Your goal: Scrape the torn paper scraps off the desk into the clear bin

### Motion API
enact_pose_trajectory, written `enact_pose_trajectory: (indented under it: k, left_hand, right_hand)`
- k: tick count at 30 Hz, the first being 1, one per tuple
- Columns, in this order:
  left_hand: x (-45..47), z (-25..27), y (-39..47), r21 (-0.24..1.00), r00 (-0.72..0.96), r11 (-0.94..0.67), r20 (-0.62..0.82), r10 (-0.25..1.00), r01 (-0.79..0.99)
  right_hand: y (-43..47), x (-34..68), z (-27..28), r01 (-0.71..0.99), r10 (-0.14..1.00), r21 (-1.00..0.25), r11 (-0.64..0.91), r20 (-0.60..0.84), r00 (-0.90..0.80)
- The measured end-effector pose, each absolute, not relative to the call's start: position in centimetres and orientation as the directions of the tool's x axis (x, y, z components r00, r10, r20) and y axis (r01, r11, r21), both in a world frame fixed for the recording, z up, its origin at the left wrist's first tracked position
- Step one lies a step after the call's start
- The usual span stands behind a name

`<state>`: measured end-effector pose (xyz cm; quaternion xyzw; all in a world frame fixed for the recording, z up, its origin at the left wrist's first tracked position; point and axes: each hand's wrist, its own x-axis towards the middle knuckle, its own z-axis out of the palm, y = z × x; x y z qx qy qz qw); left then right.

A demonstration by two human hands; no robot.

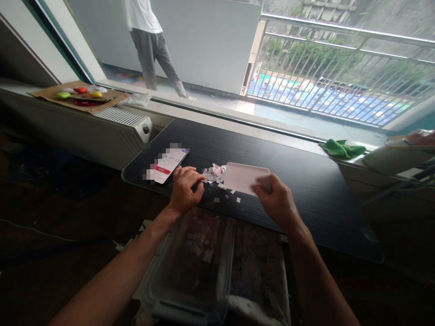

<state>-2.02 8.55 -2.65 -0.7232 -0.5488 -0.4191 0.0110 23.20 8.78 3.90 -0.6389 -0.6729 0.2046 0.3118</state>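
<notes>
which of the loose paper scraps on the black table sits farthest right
The small white squarish paper scrap, just below the flat pale-pink rectangular sheet in the picture; the other visible scraps all lie farther left.

This looks like an indoor room beside a wide window; whether it is a home or a workroom, I cannot tell. A radiator (112,131) stands near the dark table (299,199), and outside are a walkway (282,116) and metal railing (322,77).
</notes>
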Motion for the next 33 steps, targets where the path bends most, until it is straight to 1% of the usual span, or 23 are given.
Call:
enact_pose_trajectory:
  k: [5,8,11,14,16,19,22,24,26,28,31,33]
  left_hand:
    - [-2.0,-2.7,8.5,0.433,0.048,-0.405,0.634,0.772,0.806]
    - [-1.9,-2.6,8.5,0.43,0.052,-0.405,0.631,0.774,0.807]
    - [-1.9,-2.6,8.5,0.429,0.051,-0.399,0.627,0.778,0.811]
    - [-1.9,-2.6,8.5,0.427,0.046,-0.39,0.625,0.78,0.816]
    - [-1.9,-2.6,8.6,0.426,0.045,-0.389,0.625,0.779,0.817]
    - [-2.0,-2.7,8.7,0.426,0.045,-0.393,0.63,0.775,0.815]
    - [-2.0,-2.6,8.6,0.424,0.048,-0.4,0.635,0.771,0.813]
    - [-1.9,-2.6,8.6,0.422,0.051,-0.398,0.631,0.774,0.814]
    - [-1.9,-2.5,8.6,0.421,0.056,-0.394,0.622,0.781,0.817]
    - [-2.0,-2.5,8.6,0.418,0.061,-0.396,0.621,0.781,0.817]
    - [-2.1,-2.5,8.6,0.419,0.064,-0.401,0.622,0.78,0.814]
    - [-2.2,-2.6,8.6,0.424,0.065,-0.402,0.617,0.784,0.812]
  right_hand:
    - [8.2,25.7,4.2,0.792,0.984,-0.61,0.023,0.155,0.09]
    - [7.2,27.4,4.6,0.828,0.972,-0.561,-0.004,0.192,0.134]
    - [6.5,27.9,4.9,0.806,0.967,-0.592,0.01,0.209,0.142]
    - [6.6,27.0,4.7,0.755,0.977,-0.654,0.046,0.188,0.103]
    - [6.9,26.3,4.5,0.74,0.983,-0.669,0.062,0.17,0.072]
    - [7.0,26.4,4.4,0.755,0.988,-0.654,0.049,0.14,0.058]
    - [6.7,28.4,4.9,0.791,0.989,-0.612,-0.009,0.111,0.097]
    - [6.6,29.9,5.3,0.79,0.985,-0.612,-0.038,0.111,0.133]
    - [6.8,30.8,5.4,0.762,0.971,-0.646,-0.047,0.151,0.188]
    - [7.4,30.8,5.0,0.703,0.963,-0.71,-0.035,0.163,0.213]
    - [8.5,30.1,3.7,0.581,0.974,-0.814,-0.008,0.125,0.189]
    - [8.9,30.0,3.0,0.509,0.982,-0.861,-0.005,0.091,0.165]
